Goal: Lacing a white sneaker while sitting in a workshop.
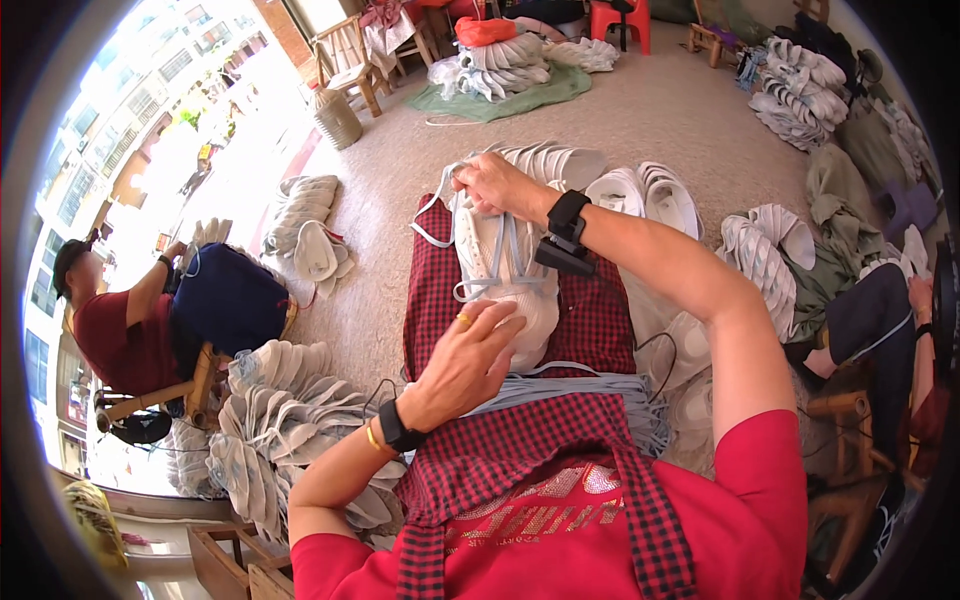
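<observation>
Lacing is the work in hand, and the white shoe upper (pixel 497 262) serves as the landmark; it lies on the red checked apron (pixel 600 320) across the person's lap, toe toward the body. Far to the left of the upper a co-worker in a red shirt (pixel 110 335) sits bent over a dark blue bundle (pixel 230 297); nearer, left of and below the upper, a heap of pale uppers (pixel 280 420) spreads over the floor. At the near end of the upper the left hand (pixel 465 360) presses down, its grip closed loosely over the toe, fingers curled on the fabric; this reads as the steadying hand, and it would do well to keep the upper flat so the eyelet rows stay in line. Just below the upper a bundle of pale blue laces (pixel 590 392) lies across the lap, within easy reach. At the far end of the upper the right hand (pixel 497 183) has its grip pinched together on the pale blue lace (pixel 432 225), which loops out to the left of the upper; judged from the slack, an even pull along the eyelet rows would seat the lace without puckering; a jerk could drag it twisted. Right of the upper lie more white uppers (pixel 650 195), and further right another stacked pile (pixel 765 255).
</observation>
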{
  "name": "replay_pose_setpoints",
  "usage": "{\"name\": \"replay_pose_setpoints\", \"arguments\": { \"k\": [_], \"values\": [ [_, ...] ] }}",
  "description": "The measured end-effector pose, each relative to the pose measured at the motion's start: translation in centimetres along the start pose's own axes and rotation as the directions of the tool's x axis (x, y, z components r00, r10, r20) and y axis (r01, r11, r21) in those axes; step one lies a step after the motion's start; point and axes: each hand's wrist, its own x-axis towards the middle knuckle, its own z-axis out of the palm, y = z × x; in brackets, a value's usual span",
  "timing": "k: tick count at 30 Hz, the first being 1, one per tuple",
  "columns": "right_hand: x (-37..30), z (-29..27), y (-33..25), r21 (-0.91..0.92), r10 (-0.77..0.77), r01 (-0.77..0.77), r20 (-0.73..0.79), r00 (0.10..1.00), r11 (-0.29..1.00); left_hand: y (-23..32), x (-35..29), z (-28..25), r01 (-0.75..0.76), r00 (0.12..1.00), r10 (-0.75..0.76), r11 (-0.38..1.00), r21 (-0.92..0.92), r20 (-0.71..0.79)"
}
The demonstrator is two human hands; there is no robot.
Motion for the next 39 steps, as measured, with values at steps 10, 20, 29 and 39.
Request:
{"name": "replay_pose_setpoints", "arguments": {
  "k": [10, 20, 29, 39],
  "values": [
    [7.8, -0.3, -11.0, -0.887, -0.854, 0.433, 0.094, 0.512, 0.162, -2.7, 0.0, 1.8, -0.055, 0.985, 0.043, 0.996, 0.068, 0.165],
    [-1.6, 2.0, -10.6, -0.539, -0.664, 0.584, 0.060, 0.745, 0.607, -4.2, 2.8, 0.9, 0.335, 0.910, -0.387, 0.896, -0.291, -0.146],
    [-2.3, -1.9, 0.8, -0.588, -0.450, 0.388, 0.046, 0.892, 0.710, -6.3, 3.0, 1.3, 0.112, 0.989, -0.128, 0.974, -0.195, -0.073],
    [-2.7, -2.5, 1.7, -0.586, -0.483, 0.423, 0.060, 0.874, 0.691, -6.1, 2.8, 1.5, 0.264, 0.956, -0.292, 0.894, -0.362, -0.025]
  ]
}}
